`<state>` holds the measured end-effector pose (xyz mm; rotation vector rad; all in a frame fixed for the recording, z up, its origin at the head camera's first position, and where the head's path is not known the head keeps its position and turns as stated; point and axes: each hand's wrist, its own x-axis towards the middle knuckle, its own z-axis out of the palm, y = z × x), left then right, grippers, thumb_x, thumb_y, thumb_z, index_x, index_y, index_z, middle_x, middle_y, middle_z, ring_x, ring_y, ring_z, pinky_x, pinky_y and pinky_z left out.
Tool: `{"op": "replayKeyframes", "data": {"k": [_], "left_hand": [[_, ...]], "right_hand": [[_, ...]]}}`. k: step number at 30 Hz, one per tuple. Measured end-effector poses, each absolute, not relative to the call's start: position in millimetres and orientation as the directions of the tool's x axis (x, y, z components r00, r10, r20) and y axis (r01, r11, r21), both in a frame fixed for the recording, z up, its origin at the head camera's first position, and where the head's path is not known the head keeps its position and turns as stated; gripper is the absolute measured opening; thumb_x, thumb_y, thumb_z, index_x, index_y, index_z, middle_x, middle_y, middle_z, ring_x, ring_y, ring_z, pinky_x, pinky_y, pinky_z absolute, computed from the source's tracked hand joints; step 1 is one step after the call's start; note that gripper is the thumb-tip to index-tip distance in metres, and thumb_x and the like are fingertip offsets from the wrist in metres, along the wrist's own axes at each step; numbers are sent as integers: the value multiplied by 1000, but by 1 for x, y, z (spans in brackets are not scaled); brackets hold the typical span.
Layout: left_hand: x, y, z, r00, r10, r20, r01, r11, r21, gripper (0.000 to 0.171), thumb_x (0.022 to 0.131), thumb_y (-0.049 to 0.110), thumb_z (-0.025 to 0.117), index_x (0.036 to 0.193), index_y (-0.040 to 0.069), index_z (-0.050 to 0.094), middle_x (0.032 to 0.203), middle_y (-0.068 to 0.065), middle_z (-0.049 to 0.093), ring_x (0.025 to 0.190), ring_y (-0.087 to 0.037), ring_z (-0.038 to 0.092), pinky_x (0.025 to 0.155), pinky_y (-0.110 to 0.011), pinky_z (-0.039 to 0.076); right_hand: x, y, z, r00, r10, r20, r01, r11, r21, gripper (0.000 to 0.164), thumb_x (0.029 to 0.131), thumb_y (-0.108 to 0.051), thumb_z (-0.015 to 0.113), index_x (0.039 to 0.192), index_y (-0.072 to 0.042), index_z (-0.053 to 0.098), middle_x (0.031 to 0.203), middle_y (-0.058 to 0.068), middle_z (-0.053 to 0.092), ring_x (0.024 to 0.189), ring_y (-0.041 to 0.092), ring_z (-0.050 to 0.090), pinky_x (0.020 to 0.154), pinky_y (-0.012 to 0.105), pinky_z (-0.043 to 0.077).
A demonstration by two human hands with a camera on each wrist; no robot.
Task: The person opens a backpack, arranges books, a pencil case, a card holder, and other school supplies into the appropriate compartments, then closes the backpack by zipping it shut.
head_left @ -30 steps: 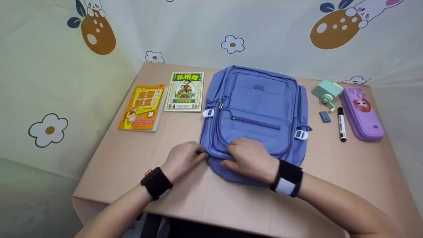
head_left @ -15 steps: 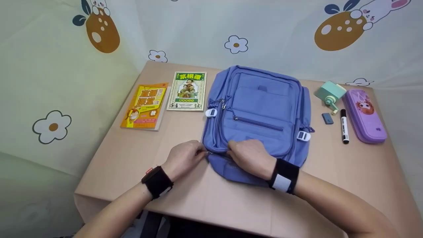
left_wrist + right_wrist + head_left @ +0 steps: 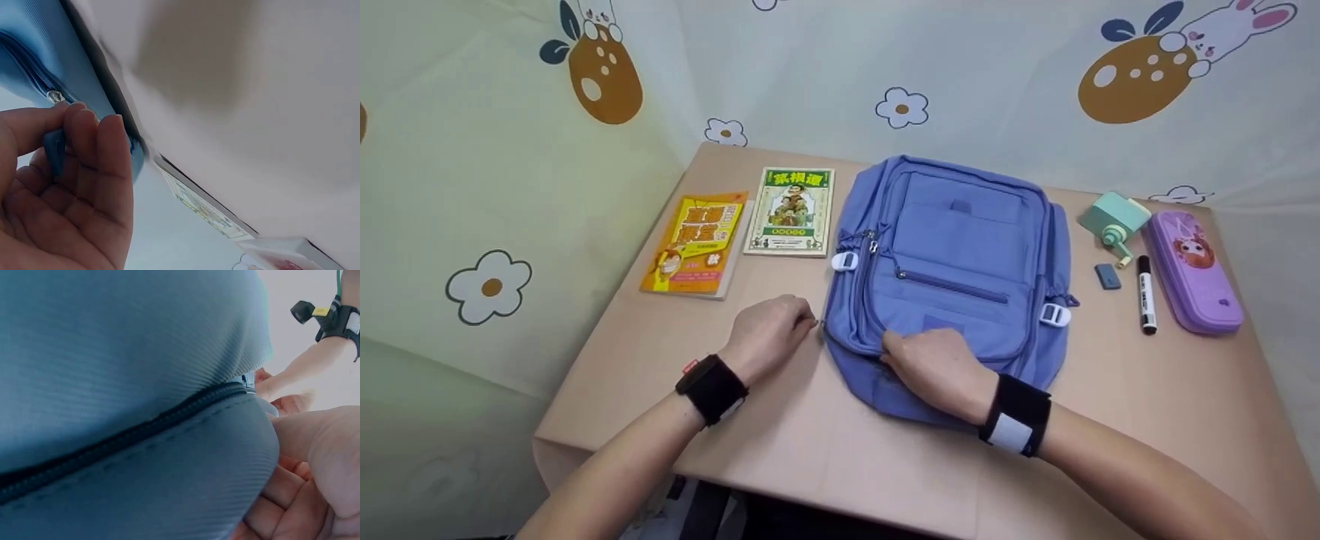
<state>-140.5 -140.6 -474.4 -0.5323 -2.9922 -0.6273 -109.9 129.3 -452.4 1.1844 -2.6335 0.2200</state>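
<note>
**Blue Backpack [image 3: 960, 244] Pinched at Its Lower Left**

At the back, a pale patterned backdrop [image 3: 810, 60]; below, a beige table [image 3: 885, 480]. Flat on the table, pockets up, mostly ahead of the right hand [image 3: 937, 371] and just to the right of the left hand [image 3: 769, 337]: the backpack. Over its lower front edge, the right hand, with a fold of the bag's fabric pinched between thumb and fingers. Just outside its lower left side, the left hand, with thumb and fingertips pressed together.

Beyond the left hand, side by side, an orange book [image 3: 697, 244] and a green-and-cream book [image 3: 790, 214]. Well to the right, a purple pencil case [image 3: 1196, 274], then a mint-green box with a crank [image 3: 1114, 214], a capped marker [image 3: 1146, 296] and a small dark-blue block [image 3: 1108, 276]. Smallest, in the left hand's pinch, a blue zipper pull [image 3: 54, 151], near a metal slider [image 3: 55, 96].
</note>
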Motion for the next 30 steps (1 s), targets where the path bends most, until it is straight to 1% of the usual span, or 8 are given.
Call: {"op": "replayKeyframes", "data": {"k": [8,10,15,17,20,24,27,30], "left_hand": [[-147,-141,-472,-948,317,35,304,867,394,7,94,21,72,89,18,75,87,3,72,80,-19,69,69,-42,54],[-147,-141,-472,-949,316,24,299,867,399,8,94,22,72,88,18,75,85,4,71,79,-18,68,68,-42,53],[-147,-142,-474,-950,312,24,293,863,412,11,95,24,72,86,19,73,82,6,68,75,-16,65,66,-42,52],[-147,-141,-475,-949,313,27,295,857,423,13,96,25,72,85,19,72,81,6,68,74,-16,64,65,-41,51],[-147,-140,-475,-948,316,24,295,851,435,15,97,26,71,84,18,71,80,5,67,73,-16,64,65,-40,51],[-148,-140,-475,-947,320,14,295,854,429,15,97,25,71,85,17,71,81,4,68,74,-16,64,65,-40,51],[-151,-140,-474,-944,330,17,307,856,417,13,97,24,71,86,17,71,83,3,69,75,-17,65,66,-40,51],[-155,-141,-472,-935,353,36,337,853,399,11,97,22,70,87,17,71,84,3,69,77,-19,65,67,-41,52]], "right_hand": [[-110,128,-452,-673,-701,236,-735,669,-108,26,97,-26,69,80,-14,54,58,-3,53,50,21,58,44,39,48],[-111,125,-448,-681,-697,227,-729,676,-110,29,96,-30,71,79,-15,54,58,-4,51,49,20,56,43,39,47],[-118,108,-433,-689,-698,194,-721,687,-90,39,92,-49,72,79,-16,55,61,-6,49,50,18,53,42,39,42],[-122,98,-429,-694,-700,169,-718,690,-87,42,90,-53,72,80,-16,56,62,-5,50,52,20,54,43,40,43],[-127,84,-427,-706,-700,109,-708,702,-82,45,87,-54,75,81,-13,58,63,-2,54,54,23,58,45,43,44],[-131,72,-431,-720,-692,56,-694,719,-38,37,88,-43,77,80,-11,60,66,4,60,57,26,60,47,44,48],[-130,68,-435,-712,-699,72,-700,714,11,27,90,-30,74,78,-10,60,65,6,61,55,26,61,44,44,49],[-128,69,-438,-690,-717,101,-716,696,47,24,91,-22,72,76,-10,57,62,4,59,52,24,59,41,43,49]]}}
